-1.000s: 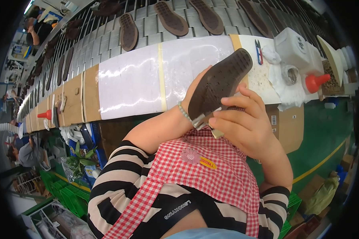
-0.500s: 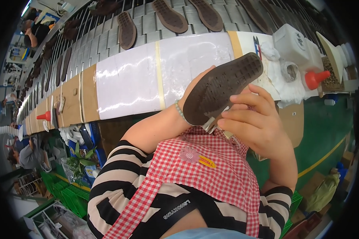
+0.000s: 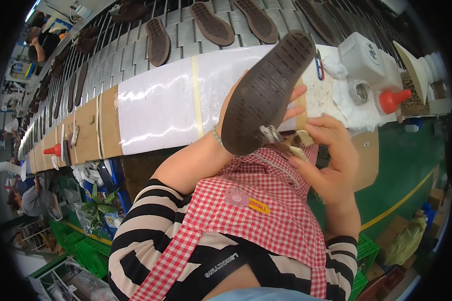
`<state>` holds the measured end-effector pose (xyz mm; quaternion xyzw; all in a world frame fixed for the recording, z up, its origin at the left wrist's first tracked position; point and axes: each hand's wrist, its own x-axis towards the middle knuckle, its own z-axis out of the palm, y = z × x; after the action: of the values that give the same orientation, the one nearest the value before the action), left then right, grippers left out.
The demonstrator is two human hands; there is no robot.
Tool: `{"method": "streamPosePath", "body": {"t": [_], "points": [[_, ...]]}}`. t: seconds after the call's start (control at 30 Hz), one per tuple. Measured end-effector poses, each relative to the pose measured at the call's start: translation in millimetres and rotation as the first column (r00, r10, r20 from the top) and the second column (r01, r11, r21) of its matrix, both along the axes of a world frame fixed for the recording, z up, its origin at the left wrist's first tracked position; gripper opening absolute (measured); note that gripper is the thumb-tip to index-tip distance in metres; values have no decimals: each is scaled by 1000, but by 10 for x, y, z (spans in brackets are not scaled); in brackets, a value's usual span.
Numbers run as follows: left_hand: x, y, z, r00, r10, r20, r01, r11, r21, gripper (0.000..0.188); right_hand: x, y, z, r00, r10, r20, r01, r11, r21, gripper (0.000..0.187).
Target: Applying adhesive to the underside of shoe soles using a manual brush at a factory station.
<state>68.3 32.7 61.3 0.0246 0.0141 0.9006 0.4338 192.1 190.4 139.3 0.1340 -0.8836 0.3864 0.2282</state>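
Note:
A dark brown sandal (image 3: 266, 95) is held up at a slant, its treaded underside facing me. My left hand (image 3: 292, 104) supports it from behind, mostly hidden, with fingertips showing past its right edge. At the heel end, a strap with a metal buckle (image 3: 270, 133) hangs out on the right side. Fingers and thumb of my right hand (image 3: 334, 160) close around the pale strap end (image 3: 299, 145); the exact grip is partly hidden.
Several brown soles (image 3: 211, 24) lie on the slatted metal conveyor (image 3: 183, 37) beyond the white-covered ledge (image 3: 155, 110). To the right are a cutter knife (image 3: 319, 66), a white plastic container (image 3: 359, 55) and a red-capped bottle (image 3: 392, 100). Another red nozzle (image 3: 52, 149) stands at left.
The sandal has risen, shifted slightly left and turned more upright. My right hand has come off the sole's edge to the strap, and left fingertips now show behind the sandal.

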Motion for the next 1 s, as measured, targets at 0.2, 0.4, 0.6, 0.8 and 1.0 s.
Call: {"method": "streamPosePath", "body": {"t": [0.2,0.4,0.6,0.8,1.0], "points": [[-1,-8,146,990,95,-102,-99,994,-35,56,-3,-131,-200,988,-1,156,32,980,-197,47],[50,-44,183,985,14,-170,-36,992,-124,49,-22,-48,-132,995,-92,29,94,994,-52,44],[114,-38,239,978,3,-207,-29,992,-124,49,-76,25,-137,988,-140,-69,144,987,66,42],[141,-30,161,999,-33,12,31,993,112,62,-62,47,-43,995,-81,-66,89,989,121,40],[173,-5,90,738,-3,-675,-239,934,-266,58,-104,136,-52,970,-196,-143,208,976,67,40]]}}
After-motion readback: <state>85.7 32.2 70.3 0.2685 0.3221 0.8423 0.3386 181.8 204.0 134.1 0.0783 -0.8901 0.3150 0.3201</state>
